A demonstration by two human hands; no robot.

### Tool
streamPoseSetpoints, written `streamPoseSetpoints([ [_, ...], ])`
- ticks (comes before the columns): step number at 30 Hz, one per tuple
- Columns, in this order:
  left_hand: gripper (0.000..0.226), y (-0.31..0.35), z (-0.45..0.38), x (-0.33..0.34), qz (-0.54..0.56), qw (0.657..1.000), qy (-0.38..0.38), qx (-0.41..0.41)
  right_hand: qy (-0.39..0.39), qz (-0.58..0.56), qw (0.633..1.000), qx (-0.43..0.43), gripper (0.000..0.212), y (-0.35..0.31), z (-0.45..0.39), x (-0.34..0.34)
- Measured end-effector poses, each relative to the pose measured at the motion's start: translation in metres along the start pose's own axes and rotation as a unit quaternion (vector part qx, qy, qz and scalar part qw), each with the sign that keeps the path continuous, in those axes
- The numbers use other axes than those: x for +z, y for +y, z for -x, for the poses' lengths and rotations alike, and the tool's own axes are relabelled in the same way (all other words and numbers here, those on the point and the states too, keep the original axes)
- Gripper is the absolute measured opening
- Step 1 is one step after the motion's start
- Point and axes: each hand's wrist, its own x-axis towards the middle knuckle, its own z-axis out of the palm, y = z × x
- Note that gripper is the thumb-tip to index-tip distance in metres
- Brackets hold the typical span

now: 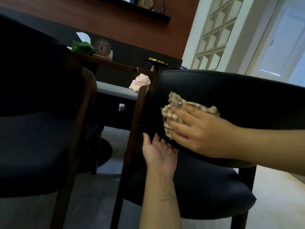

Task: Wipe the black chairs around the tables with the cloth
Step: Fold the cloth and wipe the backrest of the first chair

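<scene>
Right hand (189, 128): flat, fingers straight, pressing cloth (173, 111) on black chair (231, 90) backrest. Left hand (158, 151): open, bracing backrest's lower edge. Advice: keep even pressure, overlapping strokes rightward.

There are two black chairs: one chair on the left (38, 100) and one chair on the right (231, 90). There are two hands: the left hand (159, 151) and the right hand (194, 128). There is one cloth (173, 104). There is one pink toy pig (140, 81), one green cloth thing (81, 47) and one round brown plaque (102, 47).
</scene>
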Motion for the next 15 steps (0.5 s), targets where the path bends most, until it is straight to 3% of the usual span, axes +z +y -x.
streamPoseSetpoints([
  [3,0.068,0.001,0.002,0.002,0.020,1.000,0.011,0.000,0.000,-0.009,1.000,-0.030,0.036,0.009,-0.021,-0.011],
  [6,0.073,0.001,0.004,0.002,0.036,0.999,0.010,0.003,0.021,-0.013,0.997,0.078,0.037,0.034,-0.049,-0.020],
  [9,0.075,-0.001,0.004,0.001,0.039,0.999,0.015,0.003,-0.036,0.002,0.984,0.175,0.046,0.050,-0.066,-0.021],
  [12,0.077,0.000,0.004,0.000,0.033,0.999,0.009,0.005,-0.073,0.004,0.976,0.206,0.049,0.043,-0.073,-0.018],
  [15,0.081,-0.001,0.004,-0.002,0.038,0.999,0.003,0.007,-0.039,0.010,0.979,0.201,0.047,0.035,-0.075,-0.012],
])
